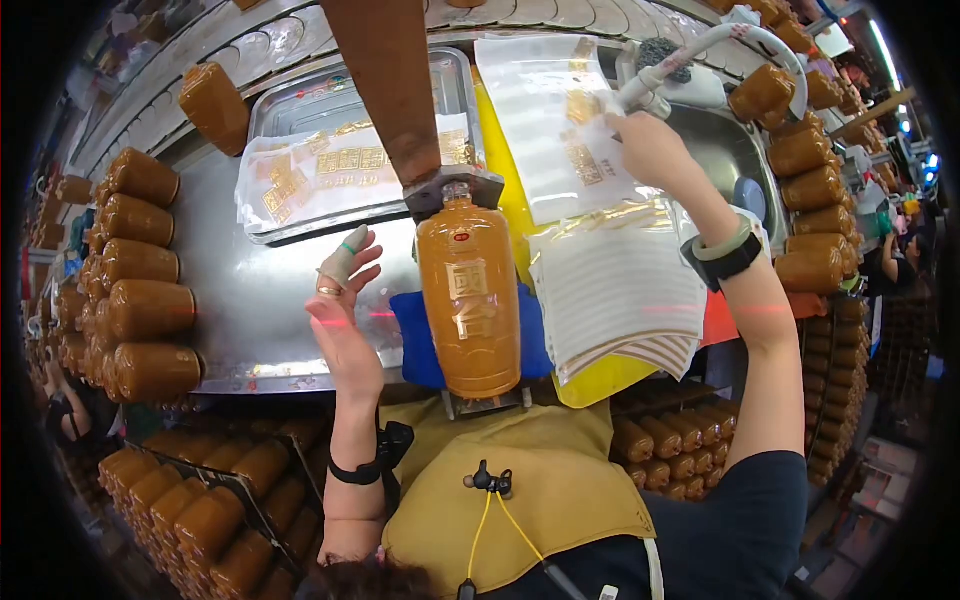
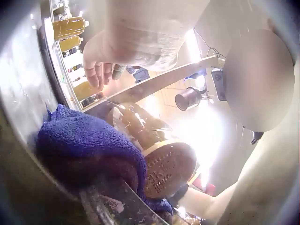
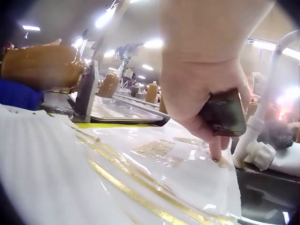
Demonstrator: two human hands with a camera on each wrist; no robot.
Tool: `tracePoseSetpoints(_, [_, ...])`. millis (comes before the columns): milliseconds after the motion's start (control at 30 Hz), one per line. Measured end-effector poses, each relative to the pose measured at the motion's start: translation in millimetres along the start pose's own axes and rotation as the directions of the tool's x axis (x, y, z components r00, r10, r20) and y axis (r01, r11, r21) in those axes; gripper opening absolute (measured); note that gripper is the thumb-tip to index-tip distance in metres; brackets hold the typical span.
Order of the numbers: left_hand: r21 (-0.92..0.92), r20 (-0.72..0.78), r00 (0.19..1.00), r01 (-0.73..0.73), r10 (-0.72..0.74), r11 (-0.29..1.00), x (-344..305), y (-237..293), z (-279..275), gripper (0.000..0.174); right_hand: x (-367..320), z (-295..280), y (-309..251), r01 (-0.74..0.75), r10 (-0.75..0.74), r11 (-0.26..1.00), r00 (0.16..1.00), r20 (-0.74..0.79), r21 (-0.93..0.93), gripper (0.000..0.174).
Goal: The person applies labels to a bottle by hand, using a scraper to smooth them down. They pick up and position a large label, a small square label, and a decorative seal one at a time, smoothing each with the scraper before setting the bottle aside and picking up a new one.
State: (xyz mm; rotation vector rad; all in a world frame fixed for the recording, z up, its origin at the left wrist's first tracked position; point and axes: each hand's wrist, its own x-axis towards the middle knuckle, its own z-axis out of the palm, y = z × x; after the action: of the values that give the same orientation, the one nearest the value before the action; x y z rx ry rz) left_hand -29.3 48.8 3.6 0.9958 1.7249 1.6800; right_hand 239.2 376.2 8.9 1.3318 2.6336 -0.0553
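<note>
An amber-brown bottle (image 1: 468, 340) with gold characters and a small red oval mark lies on a stand, its neck at a holder under a wooden beam. My left hand (image 1: 345, 300) is raised left of the bottle, palm turned up and fingers loosely bent, holding nothing; it wears a pale finger cover with a green band and a ring. My right hand (image 1: 655, 150) reaches over a wet white sheet (image 1: 515, 120) bearing gold decals (image 1: 583, 165). In the right wrist view a dark, smooth block (image 3: 227, 115) is gripped in that palm, while a fingertip touches the sheet's edge.
A blue cloth (image 2: 84, 136) lies under the bottle. On the left, a metal tray (image 1: 275, 110) carries another decal sheet (image 1: 265, 150). A stack of white sheets (image 1: 610, 290) lies right of the bottle, near a sink (image 1: 745, 150) with a white pipe (image 1: 700, 50). Many brown bottles (image 1: 150, 310) surround the table.
</note>
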Motion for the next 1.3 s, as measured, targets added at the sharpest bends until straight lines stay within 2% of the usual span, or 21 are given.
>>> tracePoseSetpoints(33, [-0.005,0.003,1.0,0.0,0.0,1.0,0,1,2,0.096,-2,-6,7,0.025,-0.024,0.993,1.0,-0.006,0.117,0.036])
tracePoseSetpoints(67, [-0.001,0.023,1.0,-0.008,0.008,1.0,0,3,3,0.096,-3,-5,11,0.021,-0.021,0.993,1.0,-0.006,0.115,0.036])
tracePoseSetpoints(133, [0.003,0.042,0.999,-0.017,0.017,1.0,-2,7,6,0.096,2,5,20,0.032,0.102,0.93,0.935,-0.34,0.367,0.025])
tracePoseSetpoints(167, [0.0,0.048,0.998,-0.03,0.03,1.0,-4,9,7,0.096,16,15,31,-0.071,0.221,0.908,0.918,-0.328,0.414,0.021])
tracePoseSetpoints(333, [-0.007,0.015,0.997,-0.074,0.074,0.997,-13,13,4,0.095,4,3,7,-0.031,0.188,0.934,0.89,-0.415,0.357,0.024])
tracePoseSetpoints(400, [0.011,0.013,1.0,-0.017,0.017,1.0,-15,13,4,0.098,2,3,4,-0.049,0.201,0.938,0.884,-0.423,0.344,0.026])
tracePoseSetpoints(467, [0.015,0.023,1.0,-0.009,0.009,1.0,-16,16,6,0.097,7,13,10,-0.124,0.161,0.965,0.975,-0.15,0.233,0.026])
tracePoseSetpoints(500, [0.019,0.032,0.999,0.002,-0.002,1.0,-16,16,7,0.097,6,20,10,-0.125,0.163,0.964,0.975,-0.153,0.234,0.026])
tracePoseSetpoints(567, [0.012,0.03,0.999,-0.036,0.035,0.999,-15,16,7,0.095,4,32,7,-0.005,0.1,0.963,0.935,-0.339,0.269,0.026])
tracePoseSetpoints(600, [0.005,0.025,0.997,-0.069,0.069,0.998,-15,16,7,0.093,3,33,4,-0.003,0.098,0.963,0.936,-0.339,0.27,0.026])
tracePoseSetpoints(700, [0.014,0.019,0.997,-0.075,0.075,0.997,-13,15,7,0.093,0,30,-9,0.239,-0.127,0.934,0.918,-0.375,0.267,0.027])
tracePoseSetpoints(800, [0.017,0.011,0.997,-0.08,0.079,0.997,-14,16,7,0.092,16,25,1,0.228,-0.115,0.909,0.942,-0.316,0.348,0.03])
tracePoseSetpoints(833, [0.018,0.01,0.997,-0.08,0.079,0.997,-14,16,7,0.092,21,17,4,0.077,0.002,0.934,0.975,-0.221,0.349,0.039])
tracePoseSetpoints(867, [0.017,0.005,0.997,-0.076,0.076,0.997,-15,15,6,0.092,25,13,4,0.08,-0.001,0.933,0.975,-0.222,0.35,0.039])
tracePoseSetpoints(933, [0.017,0.0,0.997,-0.072,0.072,0.997,-16,15,6,0.092,30,7,4,0.027,0.118,0.945,0.902,-0.416,0.326,0.042])
tracePoseSetpoints(967, [0.024,-0.002,0.997,-0.071,0.071,0.997,-16,16,6,0.092,34,4,3,0.074,0.092,0.941,0.882,-0.461,0.33,0.047])
tracePoseSetpoints(1000, [0.032,-0.004,0.998,-0.069,0.069,0.997,-16,16,6,0.092,34,-2,-3,0.074,0.092,0.941,0.882,-0.461,0.329,0.047])
tracePoseSetpoints(1100, [0.03,-0.006,0.997,-0.078,0.078,0.997,-14,15,6,0.091,47,-8,-11,-0.212,0.268,0.943,0.941,-0.205,0.256,0.055])
tracePoseSetpoints(1133, [0.03,-0.007,0.997,-0.078,0.078,0.997,-14,16,6,0.091,51,-2,-9,-0.211,0.267,0.943,0.942,-0.206,0.256,0.055])
tracePoseSetpoints(1200, [0.03,-0.01,0.996,-0.09,0.09,0.996,-13,17,6,0.09,57,7,-7,-0.207,0.226,0.901,0.974,-0.007,0.382,0.048])
tracePoseSetpoints(1300, [0.046,-0.008,0.996,-0.087,0.088,0.995,-13,18,4,0.089,60,18,-4,-0.172,0.21,0.873,0.977,-0.034,0.456,0.037])
